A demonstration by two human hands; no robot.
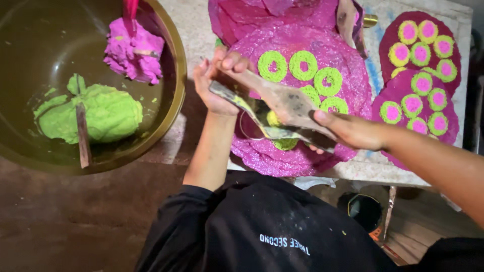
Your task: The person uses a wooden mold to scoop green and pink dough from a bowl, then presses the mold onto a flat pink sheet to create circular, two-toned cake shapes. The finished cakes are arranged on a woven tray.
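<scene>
My left hand (216, 83) grips the far end of a flat wooden press tool (282, 108), and my right hand (348, 131) holds its near end. The tool hangs just above a round pink sheet (302, 151) that carries several green rings (302, 64). A lump of yellow-green dough (285, 143) shows under the tool's lower edge, and a thin wire ring (244, 126) lies on the sheet beside it.
At the left a large dark bowl (171, 108) holds a green dough lump (101, 113) with a wooden stick (82, 133) and a pink lump (133, 50). To the right lie dark-pink sheets (418, 55) with green rings filled pink. More pink sheets (262, 15) are stacked behind.
</scene>
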